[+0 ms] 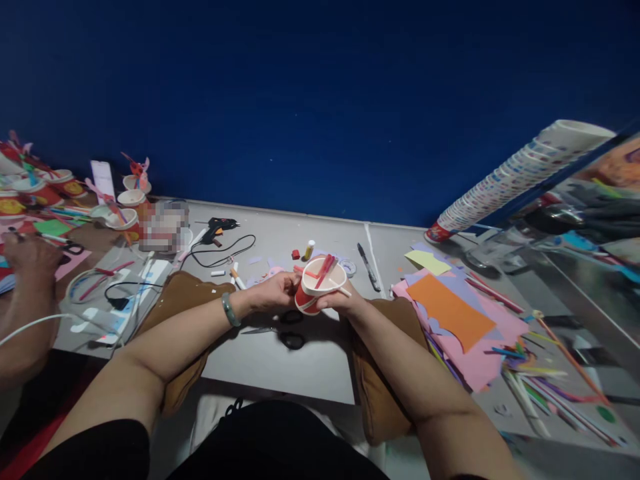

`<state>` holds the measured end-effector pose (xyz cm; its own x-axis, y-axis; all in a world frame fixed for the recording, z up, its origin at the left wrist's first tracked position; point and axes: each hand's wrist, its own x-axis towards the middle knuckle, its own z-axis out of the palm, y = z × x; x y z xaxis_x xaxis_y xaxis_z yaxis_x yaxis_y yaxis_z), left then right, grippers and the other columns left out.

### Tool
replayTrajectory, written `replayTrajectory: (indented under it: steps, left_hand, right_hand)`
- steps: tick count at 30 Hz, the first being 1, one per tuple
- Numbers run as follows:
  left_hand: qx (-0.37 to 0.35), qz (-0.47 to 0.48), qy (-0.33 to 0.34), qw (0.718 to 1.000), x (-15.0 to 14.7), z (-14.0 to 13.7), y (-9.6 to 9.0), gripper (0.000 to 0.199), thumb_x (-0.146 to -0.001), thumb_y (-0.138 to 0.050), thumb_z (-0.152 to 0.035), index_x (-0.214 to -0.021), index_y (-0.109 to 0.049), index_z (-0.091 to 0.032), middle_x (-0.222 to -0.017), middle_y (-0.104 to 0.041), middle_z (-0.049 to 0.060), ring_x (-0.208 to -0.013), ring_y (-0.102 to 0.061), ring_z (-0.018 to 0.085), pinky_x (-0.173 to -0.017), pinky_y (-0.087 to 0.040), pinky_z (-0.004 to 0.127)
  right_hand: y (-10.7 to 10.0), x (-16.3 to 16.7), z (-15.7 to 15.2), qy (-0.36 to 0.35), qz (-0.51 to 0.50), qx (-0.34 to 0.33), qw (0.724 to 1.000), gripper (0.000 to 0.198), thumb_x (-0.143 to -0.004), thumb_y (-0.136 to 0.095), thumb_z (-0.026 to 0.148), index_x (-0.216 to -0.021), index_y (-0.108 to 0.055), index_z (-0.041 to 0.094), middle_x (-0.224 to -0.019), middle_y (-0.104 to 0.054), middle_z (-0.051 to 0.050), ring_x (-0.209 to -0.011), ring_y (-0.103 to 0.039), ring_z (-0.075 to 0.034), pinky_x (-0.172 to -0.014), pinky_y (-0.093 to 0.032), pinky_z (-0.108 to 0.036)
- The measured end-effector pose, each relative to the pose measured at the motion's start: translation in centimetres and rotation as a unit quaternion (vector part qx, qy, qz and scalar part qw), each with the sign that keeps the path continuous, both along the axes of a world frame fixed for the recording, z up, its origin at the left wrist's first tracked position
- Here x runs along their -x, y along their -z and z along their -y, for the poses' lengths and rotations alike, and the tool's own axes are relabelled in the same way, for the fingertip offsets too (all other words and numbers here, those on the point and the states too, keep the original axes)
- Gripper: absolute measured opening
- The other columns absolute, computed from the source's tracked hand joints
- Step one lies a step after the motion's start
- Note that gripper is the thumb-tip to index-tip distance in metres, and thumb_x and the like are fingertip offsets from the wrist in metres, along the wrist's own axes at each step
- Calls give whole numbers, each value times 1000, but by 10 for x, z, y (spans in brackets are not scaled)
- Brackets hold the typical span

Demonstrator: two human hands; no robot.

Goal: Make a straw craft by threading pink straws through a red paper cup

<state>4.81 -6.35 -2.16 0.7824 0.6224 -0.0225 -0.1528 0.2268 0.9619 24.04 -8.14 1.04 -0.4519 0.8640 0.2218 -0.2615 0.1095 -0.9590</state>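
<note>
A red and white paper cup [309, 303] is held up over the middle of the table, tilted so that its mouth faces me. Red strips [326, 272] cross inside its mouth, and a white stick pokes over the right rim. My right hand [345, 301] grips the cup from the right, thumb on its front. At the cup's left side, my left hand [278, 291] has its fingers bent together near the rim; whether a small piece is pinched there is hidden. Black-handled scissors [291, 340] lie on the table beneath the cup.
Brown cushions [387, 373] lie under both forearms. A black glue gun [223, 225] with its cord, a pen [369, 267] and a tape roll [347, 268] lie behind. Coloured paper [450, 310] and a leaning cup stack [520, 177] are right. Another person's hand [33, 257] works at left.
</note>
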Motion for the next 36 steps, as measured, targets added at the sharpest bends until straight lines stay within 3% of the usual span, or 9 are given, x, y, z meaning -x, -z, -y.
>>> replayTrajectory:
  steps: [4,7,11,15,20,23,28,31,36]
  left_hand:
    - [37,44,96,994,5,0,-13,69,-60,-91,-20,-123,-63,-13,-97,-71,9,-81,-65,15,-82,-53,30]
    - [61,64,106,990,5,3,-18,83,-58,-93,-23,-133,-57,-16,-111,-70,12,-93,-67,20,-89,-53,35]
    - [46,29,28,998,-1,8,-17,77,-55,-96,-26,-124,-63,-14,-116,-70,14,-106,-65,24,-97,-48,36]
    - [55,4,-46,997,-5,9,-17,67,-56,-96,-25,-116,-67,-12,-108,-72,14,-104,-66,24,-99,-48,39]
    - [82,4,-126,989,-1,2,-19,63,-56,-96,-28,-109,-66,-12,-89,-70,6,-75,-61,14,-70,-47,27]
    - [79,6,-182,980,1,-2,-19,61,-59,-94,-31,-108,-64,-12,-91,-69,6,-70,-59,12,-64,-44,26]
    - [63,32,-236,969,-1,-5,-18,69,-60,-93,-28,-118,-62,-13,-113,-70,12,-93,-65,18,-83,-49,30]
    - [56,25,-238,969,-3,-5,-15,66,-60,-93,-27,-116,-62,-13,-111,-70,11,-94,-65,18,-85,-50,31]
    - [33,-30,-242,969,-4,-3,-7,73,-60,-93,-30,-122,-59,-15,-104,-70,8,-77,-62,13,-65,-47,25]
  right_hand:
    - [5,-4,-6,-20,-11,3,1000,84,-49,-96,53,-119,-64,20,-115,-71,-10,-118,-64,-33,-111,-44,-48]
    - [3,-8,-9,-28,0,-17,999,80,-54,-94,54,-121,-67,20,-120,-70,-11,-119,-64,-32,-109,-45,-45]
    - [1,-7,-9,-48,41,-54,997,78,-56,-95,45,-124,-66,21,-121,-70,-10,-115,-66,-30,-105,-48,-43]
    - [7,0,-6,8,67,-56,996,78,-55,-97,40,-124,-64,23,-124,-68,-10,-118,-64,-30,-109,-47,-45]
    - [18,7,-8,107,26,-41,993,92,-52,-98,46,-132,-56,27,-131,-63,-10,-122,-61,-29,-107,-49,-42]
    - [19,7,-11,156,3,-63,986,80,-58,-95,50,-125,-57,28,-131,-63,-9,-118,-63,-25,-104,-50,-40]
    - [17,8,-14,233,15,7,972,54,-74,-82,59,-111,-63,25,-102,-70,-4,-89,-66,-17,-79,-55,-31]
    - [16,10,-15,244,32,57,968,50,-77,-74,68,-92,-66,21,-75,-65,0,-62,-56,-12,-59,-48,-26]
    - [12,11,-16,218,34,107,970,58,-74,-70,77,-70,-55,21,-53,-50,5,-47,-42,-9,-47,-35,-25]
